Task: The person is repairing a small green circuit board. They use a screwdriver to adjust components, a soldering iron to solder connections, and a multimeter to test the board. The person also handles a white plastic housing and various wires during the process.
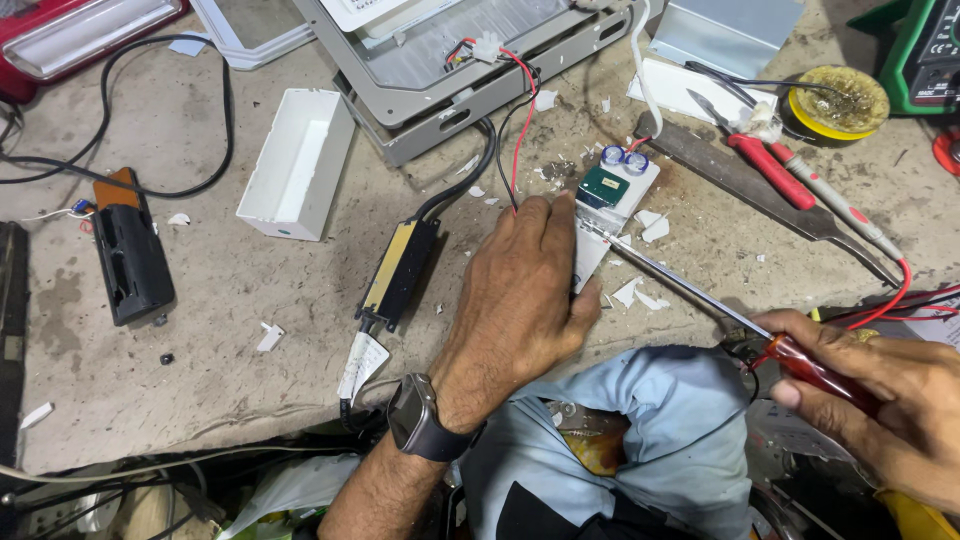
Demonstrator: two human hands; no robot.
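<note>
The left hand (520,290) lies flat, fingers nearly straight, pressing a small white module (608,205) on the table (200,330). The right hand (890,400) is closed around the red handle of a screwdriver (720,315), whose tip touches the module's edge.

Electronics repair workshop, stained and scuffed workbench (200,330) littered with white plastic chips, opened grey lamp housing (450,100) with loose wires, green multimeter (925,55), tin of soldering flux (838,100), red-handled pliers (770,165), bare circuit module (612,190), black driver box (398,272)
</note>
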